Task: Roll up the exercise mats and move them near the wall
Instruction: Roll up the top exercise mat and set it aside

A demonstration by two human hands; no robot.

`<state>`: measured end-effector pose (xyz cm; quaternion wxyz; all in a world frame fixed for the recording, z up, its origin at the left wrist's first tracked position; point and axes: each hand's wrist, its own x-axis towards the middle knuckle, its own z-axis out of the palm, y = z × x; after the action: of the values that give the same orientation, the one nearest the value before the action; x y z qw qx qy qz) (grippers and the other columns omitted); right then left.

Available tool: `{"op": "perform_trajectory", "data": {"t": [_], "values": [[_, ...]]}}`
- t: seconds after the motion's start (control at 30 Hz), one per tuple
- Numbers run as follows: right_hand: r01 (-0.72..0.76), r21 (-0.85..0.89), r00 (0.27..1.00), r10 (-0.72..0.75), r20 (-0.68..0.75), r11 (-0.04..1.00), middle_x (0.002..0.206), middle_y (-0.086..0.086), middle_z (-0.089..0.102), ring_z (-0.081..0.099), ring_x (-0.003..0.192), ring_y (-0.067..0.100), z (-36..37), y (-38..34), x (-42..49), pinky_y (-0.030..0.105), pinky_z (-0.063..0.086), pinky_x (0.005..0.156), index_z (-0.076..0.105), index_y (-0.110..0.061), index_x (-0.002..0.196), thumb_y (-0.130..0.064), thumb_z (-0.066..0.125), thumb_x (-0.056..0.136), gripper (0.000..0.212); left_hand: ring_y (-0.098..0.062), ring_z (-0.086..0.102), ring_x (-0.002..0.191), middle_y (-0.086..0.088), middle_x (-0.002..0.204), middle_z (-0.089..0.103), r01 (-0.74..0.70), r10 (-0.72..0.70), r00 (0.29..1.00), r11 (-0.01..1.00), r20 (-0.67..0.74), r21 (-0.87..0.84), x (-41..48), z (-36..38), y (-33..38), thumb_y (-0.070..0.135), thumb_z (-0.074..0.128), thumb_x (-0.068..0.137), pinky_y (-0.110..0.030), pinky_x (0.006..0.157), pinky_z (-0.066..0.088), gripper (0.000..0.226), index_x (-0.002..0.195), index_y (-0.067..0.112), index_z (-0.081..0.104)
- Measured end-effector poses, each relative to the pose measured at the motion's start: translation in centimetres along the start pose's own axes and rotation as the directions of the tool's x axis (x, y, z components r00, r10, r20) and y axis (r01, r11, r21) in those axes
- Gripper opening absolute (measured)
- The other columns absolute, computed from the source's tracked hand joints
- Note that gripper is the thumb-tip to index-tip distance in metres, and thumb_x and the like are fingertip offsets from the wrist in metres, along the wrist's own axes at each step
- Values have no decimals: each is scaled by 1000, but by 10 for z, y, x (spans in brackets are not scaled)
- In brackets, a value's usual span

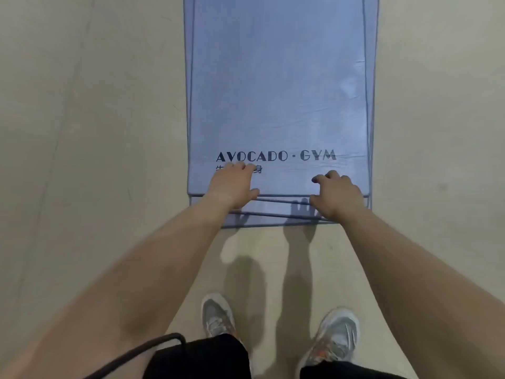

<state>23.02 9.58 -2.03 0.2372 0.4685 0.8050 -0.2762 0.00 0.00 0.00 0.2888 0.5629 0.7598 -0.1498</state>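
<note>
A stack of blue exercise mats (278, 91) lies flat on the floor, running away from me. The top one is printed "AVOCADO · GYM" near its close end. Below its near edge, the edges of at least two more mats (276, 212) stick out, slightly skewed. My left hand (232, 187) holds the top mat's near edge on the left, fingers on top over the print and thumb at the edge. On the right side of that edge my right hand (337, 194) grips it, with curled fingers on top and the thumb at the edge.
Beige floor (90, 132) surrounds the mats on the left, the right and in front. My two grey sneakers (218, 315) stand just short of the mats' near end. A black cable (142, 351) hangs at the lower left.
</note>
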Motion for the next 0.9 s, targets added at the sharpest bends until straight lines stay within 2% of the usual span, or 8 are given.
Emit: {"op": "perform_trajectory", "data": {"t": [0.13,0.33,0.5,0.6,0.67,0.73,0.8,0.9], "values": [[45,-57,999,-46,-21,997,157,5,35,38,136,33,65,-6,67,42,45,97,37,-27,156,-40,52,102,57,-32,27,146,-3,164,26,-14,15,999,1000,-51,22,59,64,-19,42,70,90,-46,111,40,74,154,26,36],[99,-201,986,-123,-112,975,145,8,37,40,127,34,132,-16,118,43,41,97,42,-30,143,-57,64,92,61,-32,27,145,-5,163,25,-65,75,994,991,-80,118,103,143,-55,43,78,80,-45,112,37,81,149,28,39],[126,-270,936,-204,-286,954,130,13,50,48,107,37,156,-6,132,45,47,80,53,-23,132,-44,78,85,57,-32,33,137,-2,159,30,-94,109,985,989,-134,110,119,158,-68,32,89,74,-46,90,55,85,144,29,41],[132,-311,914,-237,-330,941,127,21,54,51,101,41,172,-3,132,48,49,74,58,-14,129,-29,83,82,56,-33,27,142,-3,163,25,-127,136,983,989,-127,76,119,163,-74,36,82,82,-49,97,53,78,148,31,40],[140,-334,883,-270,-383,932,132,26,53,53,104,45,181,-1,131,50,51,79,57,-9,133,-13,71,85,50,-33,19,149,-2,168,18,-144,149,983,988,-108,55,115,167,-79,39,71,93,-49,107,47,73,155,32,33],[172,-359,837,-328,-438,917,125,24,58,56,100,45,183,2,129,51,51,79,59,-6,127,-10,61,91,36,-33,15,154,-3,171,13,-169,174,982,983,-68,66,110,169,-82,36,60,101,-50,113,42,69,160,27,26],[195,-386,769,-385,-511,902,101,15,64,61,84,39,177,4,126,47,49,77,63,-9,108,-17,55,97,16,-34,23,153,-6,169,22,-183,190,977,980,-95,85,103,169,-80,26,53,105,-51,110,45,59,159,18,30],[175,-295,707,-329,-627,939,69,9,62,60,59,34,145,-7,123,40,40,70,64,-12,80,-21,48,95,23,-30,57,128,-7,143,58,-104,116,951,993,-286,57,93,157,-71,12,57,101,-41,86,50,43,144,17,50]]}}
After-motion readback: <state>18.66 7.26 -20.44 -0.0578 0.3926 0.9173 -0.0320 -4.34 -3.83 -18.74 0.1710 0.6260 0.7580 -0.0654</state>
